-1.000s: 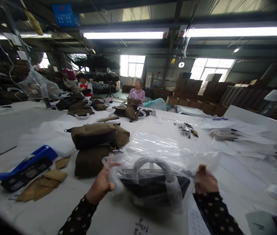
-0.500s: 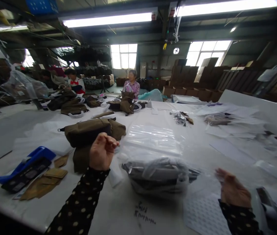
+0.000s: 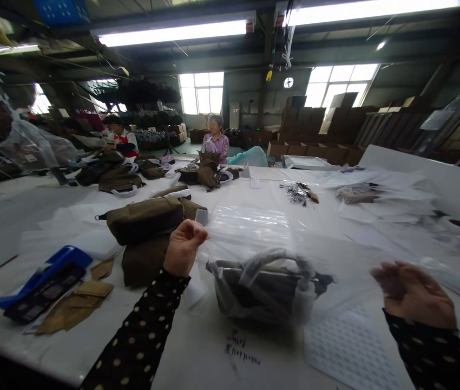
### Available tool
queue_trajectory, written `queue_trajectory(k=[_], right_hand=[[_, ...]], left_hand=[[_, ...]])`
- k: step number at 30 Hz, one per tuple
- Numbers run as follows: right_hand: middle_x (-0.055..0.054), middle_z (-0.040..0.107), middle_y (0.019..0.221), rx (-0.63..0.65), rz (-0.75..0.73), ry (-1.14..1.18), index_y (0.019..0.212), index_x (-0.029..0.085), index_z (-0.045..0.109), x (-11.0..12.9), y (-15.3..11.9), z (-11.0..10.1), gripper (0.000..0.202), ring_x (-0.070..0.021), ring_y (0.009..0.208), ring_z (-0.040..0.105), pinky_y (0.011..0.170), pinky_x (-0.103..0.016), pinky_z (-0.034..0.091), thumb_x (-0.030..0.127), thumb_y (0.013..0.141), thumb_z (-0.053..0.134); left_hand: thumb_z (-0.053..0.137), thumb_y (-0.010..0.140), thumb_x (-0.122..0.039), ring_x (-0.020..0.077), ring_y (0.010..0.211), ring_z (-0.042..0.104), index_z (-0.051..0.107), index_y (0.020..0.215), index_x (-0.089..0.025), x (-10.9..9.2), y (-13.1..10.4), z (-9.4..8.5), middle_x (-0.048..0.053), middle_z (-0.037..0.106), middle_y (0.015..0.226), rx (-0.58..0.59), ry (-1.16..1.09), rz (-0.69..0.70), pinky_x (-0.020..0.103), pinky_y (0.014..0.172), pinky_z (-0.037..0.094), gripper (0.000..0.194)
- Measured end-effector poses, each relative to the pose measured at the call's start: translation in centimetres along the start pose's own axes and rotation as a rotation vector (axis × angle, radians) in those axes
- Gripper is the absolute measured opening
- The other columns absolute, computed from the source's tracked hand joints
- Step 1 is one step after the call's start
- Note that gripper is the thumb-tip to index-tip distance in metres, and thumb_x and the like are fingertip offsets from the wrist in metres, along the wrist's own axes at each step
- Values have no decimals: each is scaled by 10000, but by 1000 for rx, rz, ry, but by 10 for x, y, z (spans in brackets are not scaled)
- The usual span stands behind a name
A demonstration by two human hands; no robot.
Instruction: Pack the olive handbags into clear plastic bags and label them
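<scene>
Head cam: left hand (image 3: 186, 248) has thumb and fingers pinched together on some clear plastic (image 3: 250, 225); right hand (image 3: 419, 298) is half-curled and kinda blurry, can't tell if it's got any. Dark handbag (image 3: 254, 292) sits between them, wrapped handles up, near side of the white table (image 3: 197, 357), brown bags (image 3: 144, 221) off to its left.

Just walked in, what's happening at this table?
A person has a dark handbag standing on the white table, its handles wrapped in pale film. The left hand is raised, fingers drawn together, at the left of clear plastic lying behind the bag; whether it grips any is unclear. The right hand is out to the bag's right, blurred. Brown bags lie beyond the left hand.
</scene>
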State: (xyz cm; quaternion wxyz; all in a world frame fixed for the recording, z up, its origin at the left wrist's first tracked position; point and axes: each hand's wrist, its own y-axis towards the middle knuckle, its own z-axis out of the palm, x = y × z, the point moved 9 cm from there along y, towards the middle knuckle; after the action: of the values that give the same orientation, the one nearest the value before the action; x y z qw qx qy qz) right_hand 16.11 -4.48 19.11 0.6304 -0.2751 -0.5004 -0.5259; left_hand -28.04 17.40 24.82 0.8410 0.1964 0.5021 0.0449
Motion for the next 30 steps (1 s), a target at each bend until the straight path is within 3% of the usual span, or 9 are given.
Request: queue_trajectory(k=[5,9,13,16,20,23,26,28,30], right_hand=[[-55,618,690,19,-106,99,632,203,634,21,0,2,244,-171,570,600,730,-384,533,297,475,795],[-62,636,687,84,-97,134,599,186,604,30,5,6,245,-189,649,631,698,-349,548,269,476,799],[-47,650,657,250,106,157,663,183,593,7,19,38,177,-183,612,640,646,-330,557,245,577,735],[-20,643,620,222,313,111,681,181,569,-15,39,65,50,-146,570,631,614,-305,552,138,705,578],[5,625,631,195,391,109,669,193,546,1,73,106,145,-130,606,629,643,-315,538,82,747,494],[15,623,666,220,315,140,675,226,558,30,93,112,115,-130,634,627,697,-337,534,138,738,520],[25,611,633,394,211,125,648,253,575,32,94,88,78,-133,585,610,742,-349,524,221,612,637],[5,604,578,565,218,15,605,241,591,-2,78,62,225,-157,556,606,764,-365,510,281,452,751],[-67,631,584,739,358,-180,574,209,616,-62,47,30,315,-231,648,638,786,-402,490,340,361,807]], left_hand=[[726,645,-392,173,769,610,674,828,-122,28,-6,-13,81,673,836,66,177,-233,278,723,488,330],[784,562,-374,145,656,619,676,669,-151,17,-6,-31,36,690,699,-101,56,-88,252,683,503,270],[732,632,-414,141,558,618,589,631,-132,34,21,-12,42,666,617,-58,40,-196,253,567,512,316],[643,745,-381,131,484,603,549,672,-123,49,62,9,31,632,560,-48,76,-331,251,498,505,284],[533,840,-323,126,459,599,547,715,-113,20,128,42,45,635,593,-19,82,-284,248,477,498,245],[497,865,-293,130,496,618,550,727,-113,-24,146,57,41,642,624,83,47,-175,259,514,507,232],[488,869,-295,144,574,644,585,731,-100,-47,116,47,34,646,638,306,44,-92,292,594,510,258],[598,784,-365,174,587,648,636,707,-103,-25,71,28,48,657,618,494,142,-176,300,609,512,276],[631,732,-433,208,614,656,679,686,-126,25,17,-5,95,685,648,591,319,-366,303,612,524,315]])
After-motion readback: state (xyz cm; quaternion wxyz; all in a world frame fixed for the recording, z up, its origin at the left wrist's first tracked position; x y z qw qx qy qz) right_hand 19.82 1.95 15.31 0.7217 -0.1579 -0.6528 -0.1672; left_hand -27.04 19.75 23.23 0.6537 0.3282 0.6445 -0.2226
